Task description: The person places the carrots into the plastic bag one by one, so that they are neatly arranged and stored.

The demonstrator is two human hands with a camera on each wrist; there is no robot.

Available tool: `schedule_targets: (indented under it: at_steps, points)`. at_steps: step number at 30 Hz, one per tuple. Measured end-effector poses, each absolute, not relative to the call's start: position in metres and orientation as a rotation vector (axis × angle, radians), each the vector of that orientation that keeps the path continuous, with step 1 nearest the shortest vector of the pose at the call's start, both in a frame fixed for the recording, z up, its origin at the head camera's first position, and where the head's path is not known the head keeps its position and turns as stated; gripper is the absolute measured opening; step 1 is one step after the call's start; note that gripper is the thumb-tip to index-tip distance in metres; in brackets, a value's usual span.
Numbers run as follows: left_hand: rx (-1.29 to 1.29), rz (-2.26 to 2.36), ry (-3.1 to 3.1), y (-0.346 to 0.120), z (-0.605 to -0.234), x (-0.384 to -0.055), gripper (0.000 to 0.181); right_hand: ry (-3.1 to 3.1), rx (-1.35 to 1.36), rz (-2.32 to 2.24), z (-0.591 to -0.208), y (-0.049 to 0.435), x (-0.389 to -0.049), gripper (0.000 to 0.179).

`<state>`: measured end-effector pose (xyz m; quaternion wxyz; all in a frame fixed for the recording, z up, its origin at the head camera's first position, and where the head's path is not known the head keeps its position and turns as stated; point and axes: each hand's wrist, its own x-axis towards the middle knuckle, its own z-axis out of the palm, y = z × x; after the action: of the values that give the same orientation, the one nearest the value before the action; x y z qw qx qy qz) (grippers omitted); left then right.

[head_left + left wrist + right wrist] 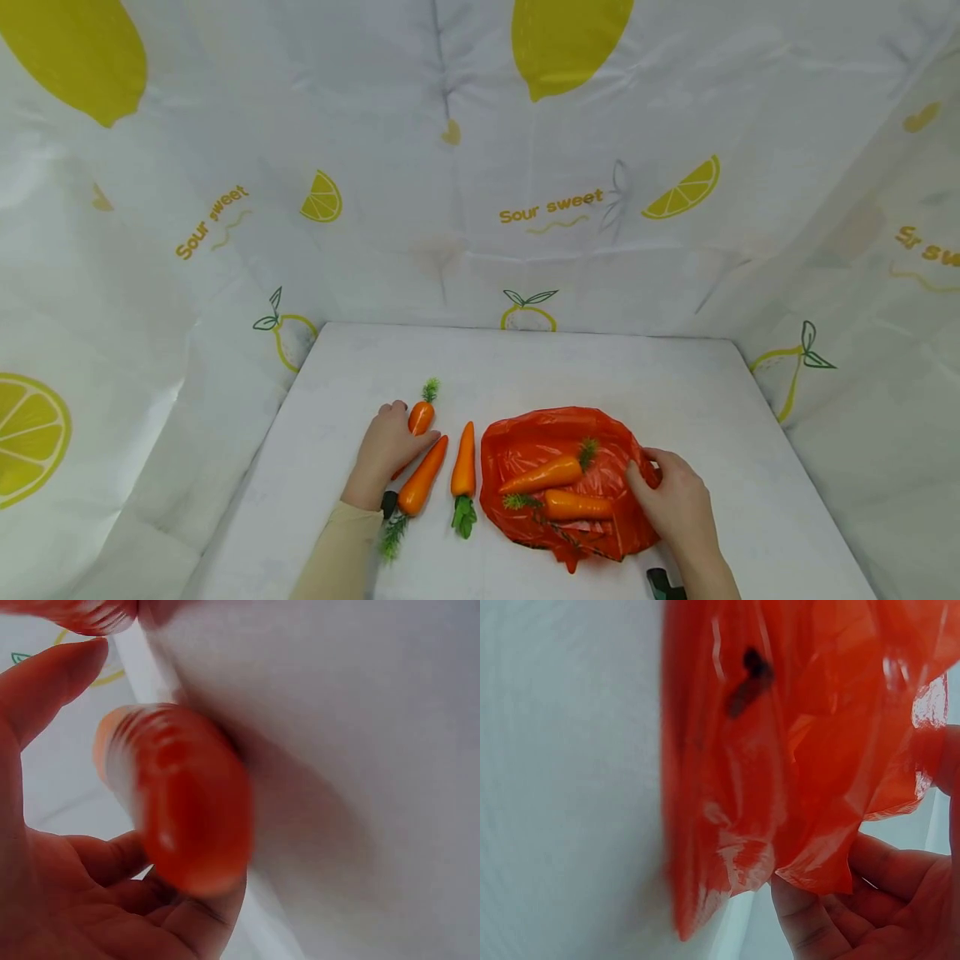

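On the white table my left hand (386, 450) reaches over an orange carrot (422, 417) with a green frilly top. The left wrist view shows its fingers beside the carrot (199, 817) and the thumb (71, 667) apart from it. Just right of that hand lie a second carrot (423, 479), top toward me, and a third carrot (465, 467) with leafy greens. My right hand (678, 500) grips the right rim of a red plastic bag (517, 442), spread open. Inside the bag lie two carrots, an upper carrot (543, 475) and a lower carrot (577, 505).
The white table (375, 358) is bordered by a white curtain (420, 192) printed with lemons at the back and sides. Dark wrist gear (663, 583) shows below the right hand.
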<state>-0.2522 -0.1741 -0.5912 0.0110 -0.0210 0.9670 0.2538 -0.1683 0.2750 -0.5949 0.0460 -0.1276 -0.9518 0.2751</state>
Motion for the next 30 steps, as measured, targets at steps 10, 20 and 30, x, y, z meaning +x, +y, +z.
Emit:
schedule_targets:
  at_steps: [10, 20, 30]
  points:
    - [-0.079, 0.747, 2.971, -0.1709, -0.5891, -0.2604, 0.050, -2.899, -0.366, 0.833, -0.5938, 0.2753, -0.1687, 0.058]
    - [-0.048, 0.755, 2.960, -0.1732, -0.5899, -0.2625, 0.042, -2.903, -0.365, 0.833, -0.5925, 0.2748, -0.1686, 0.059]
    - [-0.066, 0.795, 2.929, -0.1755, -0.5831, -0.2581, 0.040, -2.920, -0.389, 0.837, -0.5921, 0.2739, -0.1682, 0.060]
